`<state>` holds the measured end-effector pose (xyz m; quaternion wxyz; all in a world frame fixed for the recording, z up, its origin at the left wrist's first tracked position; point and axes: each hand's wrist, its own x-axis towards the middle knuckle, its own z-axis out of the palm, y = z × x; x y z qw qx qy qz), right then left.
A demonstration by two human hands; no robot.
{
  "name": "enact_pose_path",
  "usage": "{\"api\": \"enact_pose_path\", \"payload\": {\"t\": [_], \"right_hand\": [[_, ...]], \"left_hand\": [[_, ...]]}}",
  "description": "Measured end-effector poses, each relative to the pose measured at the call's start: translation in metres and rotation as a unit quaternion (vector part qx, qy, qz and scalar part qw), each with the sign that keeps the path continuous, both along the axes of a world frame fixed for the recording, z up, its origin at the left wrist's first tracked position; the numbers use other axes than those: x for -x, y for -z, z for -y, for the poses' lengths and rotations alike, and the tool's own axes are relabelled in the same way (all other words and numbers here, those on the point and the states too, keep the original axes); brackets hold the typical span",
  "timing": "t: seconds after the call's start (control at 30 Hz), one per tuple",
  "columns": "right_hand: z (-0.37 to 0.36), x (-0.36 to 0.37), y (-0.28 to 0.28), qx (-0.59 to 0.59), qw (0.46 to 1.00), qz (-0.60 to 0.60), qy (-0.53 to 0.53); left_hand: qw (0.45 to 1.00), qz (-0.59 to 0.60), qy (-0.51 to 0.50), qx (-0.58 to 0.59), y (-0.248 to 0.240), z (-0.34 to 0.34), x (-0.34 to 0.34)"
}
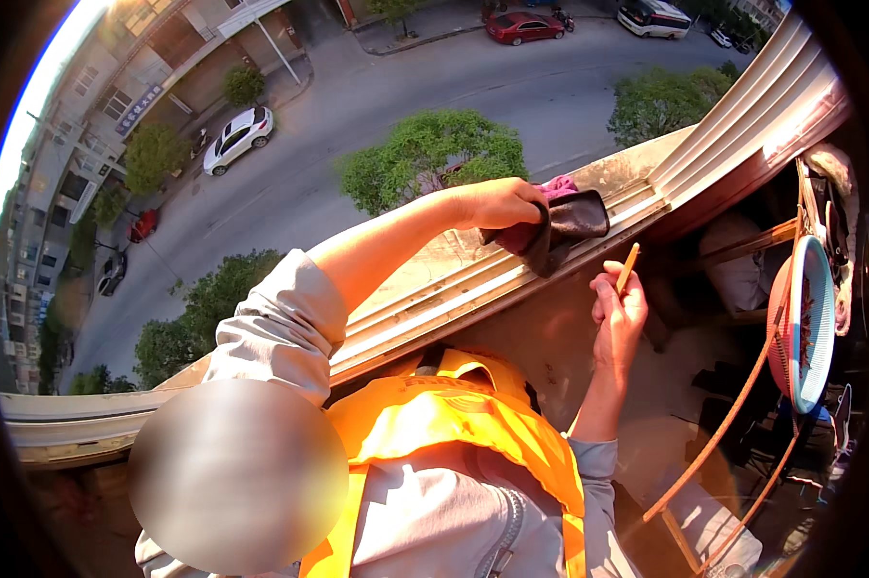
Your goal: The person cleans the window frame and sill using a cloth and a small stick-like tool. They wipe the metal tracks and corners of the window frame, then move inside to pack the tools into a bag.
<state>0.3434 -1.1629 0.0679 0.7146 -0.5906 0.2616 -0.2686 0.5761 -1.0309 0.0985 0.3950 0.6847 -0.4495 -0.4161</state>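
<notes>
Left hand (497,202) gripping dark crumpled cloth (557,229) on far pale metal window track (434,299), right hand (619,313) pinching thin tan stick (628,268) nearer, right.

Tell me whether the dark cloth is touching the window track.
Touching. The head view shows the left hand pressing the dark cloth onto the window track, with no gap.

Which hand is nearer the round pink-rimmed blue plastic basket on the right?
Right. The right hand, holding a thin tan stick, is left of the basket; the left hand grips a dark cloth farther left.
</notes>
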Motion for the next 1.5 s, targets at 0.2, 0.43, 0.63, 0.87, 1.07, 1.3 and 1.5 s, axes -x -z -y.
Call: {"api": "enact_pose_path", "payload": {"t": [0.2, 0.43, 0.63, 0.87, 1.07, 1.3, 1.5], "right_hand": [[-0.043, -0.062, -0.028, 0.015, 0.978, 0.041, -0.204], [-0.078, -0.091, -0.036, 0.103, 0.909, 0.004, -0.404], [-0.062, -0.115, -0.033, 0.122, 0.922, -0.011, -0.367], [-0.041, -0.12, -0.017, 0.19, 0.895, -0.042, -0.401], [-0.076, -0.136, -0.017, 0.404, 0.666, 0.103, -0.619], [-0.094, -0.17, -0.043, 0.551, 0.343, 0.189, -0.737], [-0.126, -0.176, -0.048, 0.622, 0.176, 0.139, -0.75]], "left_hand": [[0.761, -0.405, -0.316, 0.397, -0.069, -0.09, 0.009], [0.671, -0.135, -0.439, 0.582, -0.094, -0.23, 0.09], [0.573, 0.413, -0.599, 0.378, -0.061, -0.301, 0.184], [0.639, 0.54, -0.547, -0.032, -0.026, -0.326, 0.226], [0.484, 0.498, -0.71, -0.118, 0.05, -0.311, 0.214], [0.455, 0.567, -0.673, -0.135, 0.058, -0.315, 0.214], [0.452, 0.569, -0.675, -0.126, 0.055, -0.312, 0.212]]}}
